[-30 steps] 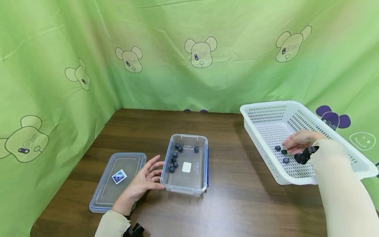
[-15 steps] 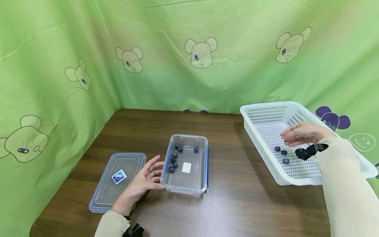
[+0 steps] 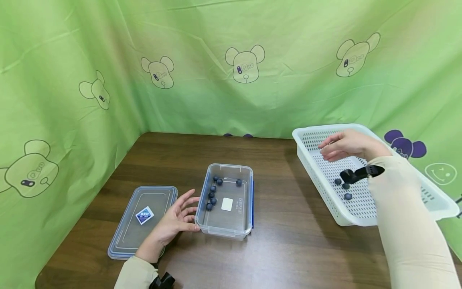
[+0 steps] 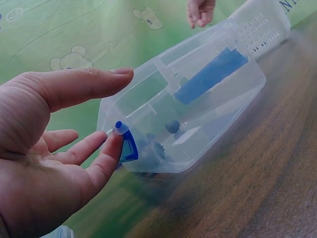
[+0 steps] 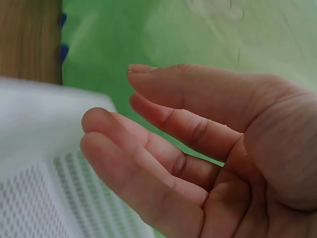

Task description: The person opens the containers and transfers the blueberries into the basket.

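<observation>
The clear plastic food box (image 3: 238, 222), with several blueberries (image 3: 211, 195) inside, sits mid-table. My left hand (image 3: 177, 218) stands at its left side, fingers spread; in the left wrist view a fingertip touches the blue latch (image 4: 130, 148) at its end. Over the white perforated basket (image 3: 321, 196) hovers my right hand (image 3: 348, 145), fingers loosely bent. The right wrist view shows a gap between thumb (image 5: 193, 91) and lower fingers, with no object visible there. Three blueberries (image 3: 348, 196) lie on the basket floor below; the arm covers part of the basket.
A clear lid (image 3: 126, 237) with a blue rim and a blue-and-white sticker lies left of the box, partly behind the left hand. The dark wooden table (image 3: 278, 249) ends at a green curtain (image 3: 202, 100) behind and to the left.
My right hand has lifted from among the blueberries and moved up and left toward the basket's far left. My left hand and the box stay put.
</observation>
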Available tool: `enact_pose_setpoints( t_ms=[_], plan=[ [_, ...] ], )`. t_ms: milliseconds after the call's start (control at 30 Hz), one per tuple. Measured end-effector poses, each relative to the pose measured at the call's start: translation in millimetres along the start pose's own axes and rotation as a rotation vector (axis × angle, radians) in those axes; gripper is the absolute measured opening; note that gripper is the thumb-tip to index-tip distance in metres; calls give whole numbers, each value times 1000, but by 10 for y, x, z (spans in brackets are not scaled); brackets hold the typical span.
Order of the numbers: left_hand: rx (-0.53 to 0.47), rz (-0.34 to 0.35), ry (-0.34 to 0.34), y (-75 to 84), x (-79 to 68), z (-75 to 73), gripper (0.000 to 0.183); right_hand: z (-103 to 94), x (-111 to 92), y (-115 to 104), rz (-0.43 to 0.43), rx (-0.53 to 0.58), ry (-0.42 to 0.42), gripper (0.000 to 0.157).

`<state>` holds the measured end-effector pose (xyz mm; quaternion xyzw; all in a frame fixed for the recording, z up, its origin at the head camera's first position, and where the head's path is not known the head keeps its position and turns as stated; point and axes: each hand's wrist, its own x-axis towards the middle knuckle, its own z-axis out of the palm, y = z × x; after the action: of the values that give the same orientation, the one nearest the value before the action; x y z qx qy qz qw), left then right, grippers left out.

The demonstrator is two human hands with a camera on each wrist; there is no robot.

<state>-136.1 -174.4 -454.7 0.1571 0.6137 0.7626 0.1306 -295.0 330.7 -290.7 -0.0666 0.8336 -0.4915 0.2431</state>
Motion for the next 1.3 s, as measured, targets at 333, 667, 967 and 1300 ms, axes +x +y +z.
enact_pose_setpoints(
  t_ms=[333, 667, 967, 1300],
  plan=[
    [-2, -10, 6, 13, 6, -1, 111, 537, 265, -429, -68, -75, -92, 26],
    [2, -18, 9, 9, 11, -5, 110, 1108, 628, -532, -128, -91, -175, 34],
    [2, -1, 1, 4, 9, -11, 110, 1613, 919, -584, -114, -35, -251, 34],
    [2, -4, 2, 4, 6, -12, 110, 2020, 1083, -609, -88, -180, -286, 31]
  ],
)
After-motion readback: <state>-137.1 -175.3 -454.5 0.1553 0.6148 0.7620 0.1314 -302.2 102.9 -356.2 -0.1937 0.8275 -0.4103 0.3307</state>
